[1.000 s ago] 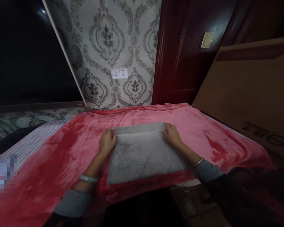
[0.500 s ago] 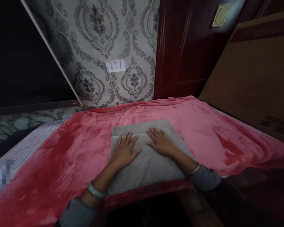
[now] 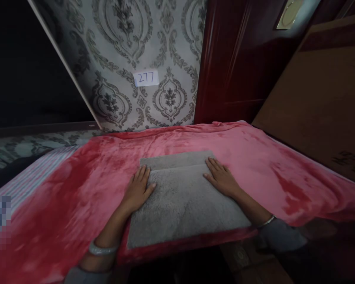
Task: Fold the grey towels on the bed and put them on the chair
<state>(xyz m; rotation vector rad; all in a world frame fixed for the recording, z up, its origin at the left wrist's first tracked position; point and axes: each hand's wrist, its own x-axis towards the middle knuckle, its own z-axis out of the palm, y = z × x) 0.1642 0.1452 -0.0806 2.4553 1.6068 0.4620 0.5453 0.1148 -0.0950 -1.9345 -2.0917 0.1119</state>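
Sideways, blanket [image 3: 254, 169] outreaches cloth [image 3: 183, 207], hands [image 3: 137, 191] on its edges.

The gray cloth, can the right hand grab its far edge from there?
Probably yes: the right hand rests open at the right side of the gray cloth, fingers near the far edge, with nothing visible between.

From here I see a big soft blanket [image 3: 77, 189], red in some spots and pink in others, spread out flat. It hides what is under it, so I can't tell what holds it up. On the left, a striped cloth [image 3: 35, 173] peeks out from beneath it. A grey cloth [image 3: 183, 201] lies flat on the blanket, close to the near edge. The blanket is wrinkly at the back and on the right.
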